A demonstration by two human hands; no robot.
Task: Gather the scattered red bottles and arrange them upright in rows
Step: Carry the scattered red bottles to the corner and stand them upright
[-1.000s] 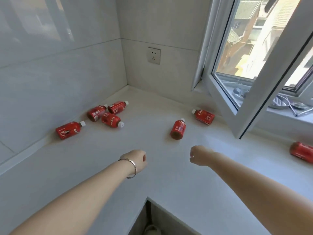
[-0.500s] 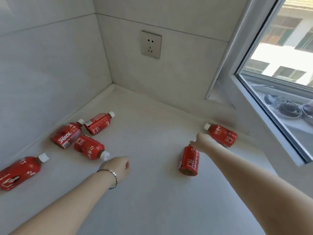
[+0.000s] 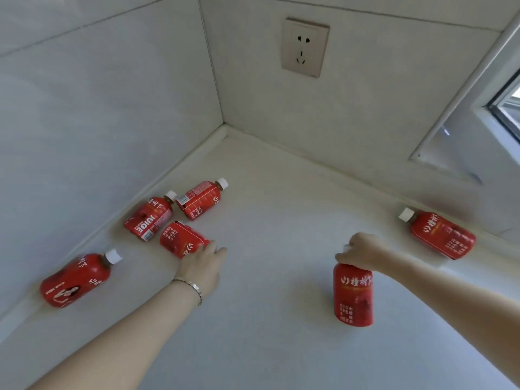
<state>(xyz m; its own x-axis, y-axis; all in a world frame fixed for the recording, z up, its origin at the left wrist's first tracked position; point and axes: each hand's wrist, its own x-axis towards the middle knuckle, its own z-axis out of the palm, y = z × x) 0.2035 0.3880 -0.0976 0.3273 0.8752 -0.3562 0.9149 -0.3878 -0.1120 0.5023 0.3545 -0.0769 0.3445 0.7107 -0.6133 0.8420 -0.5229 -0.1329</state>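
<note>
Several red bottles with white caps are spread over a white counter [image 3: 281,277]. My right hand [image 3: 363,250] grips the cap end of one red bottle [image 3: 354,295], which now stands nearly upright at centre right. My left hand [image 3: 204,263] is closed over the cap end of a lying bottle [image 3: 180,239]. Behind it, two more lie near the left wall: one marked JUICE [image 3: 149,218] and another [image 3: 201,199]. A further bottle [image 3: 74,280] lies at the far left, and one [image 3: 441,235] rests on its side by the right wall.
The counter ends in a corner of two tiled walls, with a wall socket [image 3: 305,47] above on the back wall. A white window frame [image 3: 461,108] juts in at the upper right.
My view has moved closer to the corner. My right hand has tipped the centre bottle from lying to standing. My left hand has reached forward onto the nearest lying bottle.
</note>
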